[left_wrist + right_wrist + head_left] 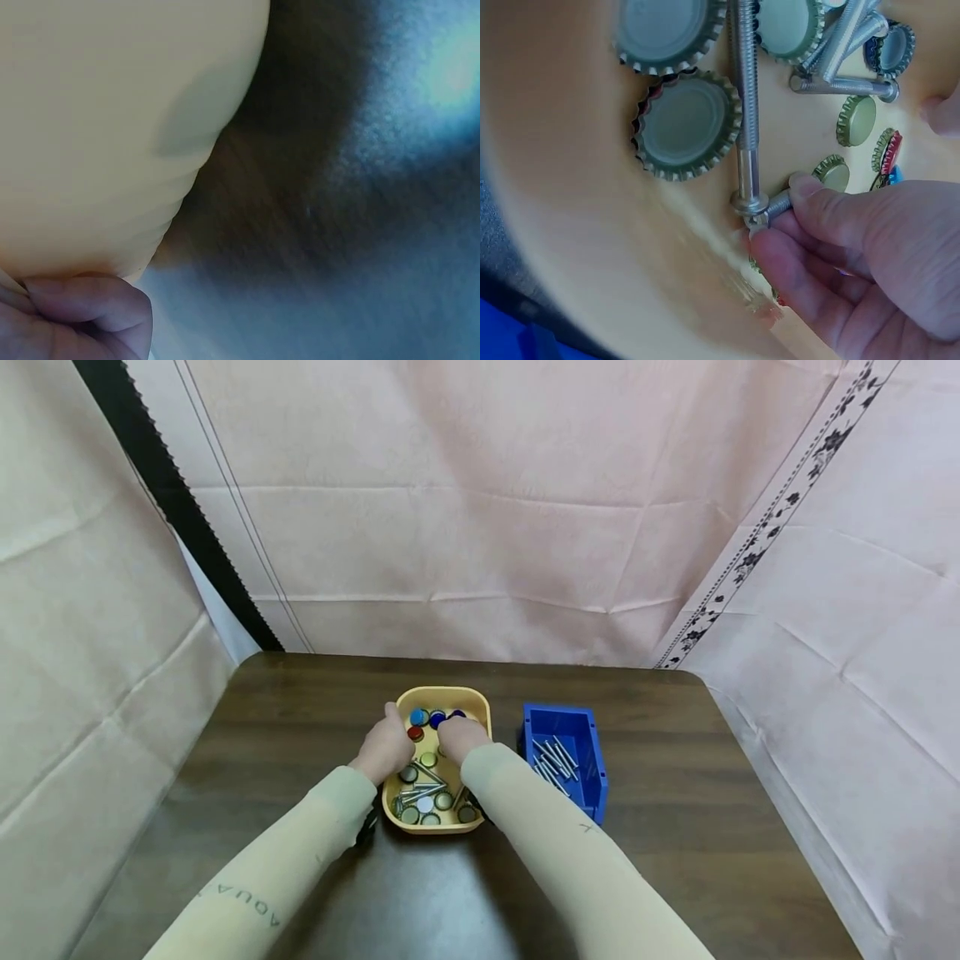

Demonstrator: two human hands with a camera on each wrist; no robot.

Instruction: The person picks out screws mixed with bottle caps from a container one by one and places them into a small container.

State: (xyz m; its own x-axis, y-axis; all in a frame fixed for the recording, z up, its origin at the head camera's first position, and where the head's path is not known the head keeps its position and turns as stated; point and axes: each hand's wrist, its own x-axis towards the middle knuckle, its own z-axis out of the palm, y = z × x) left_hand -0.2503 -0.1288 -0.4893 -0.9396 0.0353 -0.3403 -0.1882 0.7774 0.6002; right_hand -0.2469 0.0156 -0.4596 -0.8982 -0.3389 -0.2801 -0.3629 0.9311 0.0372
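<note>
A yellow tray holds bottle caps and metal bolts. My left hand grips the tray's left side, its thumb up by the rim; in the left wrist view its curled fingers press against the outer wall. Reaching inside at the right, my right hand pinches a bolt between thumb and forefinger. Beside that bolt a longer bolt lies along the tray floor, next to an upturned bottle cap. A red cap and several blue caps sit toward the tray's far end.
Close to the tray's right stands a blue box with several bolts inside. Both rest on a dark wooden table. Pale cloth hangs behind the table and at its sides.
</note>
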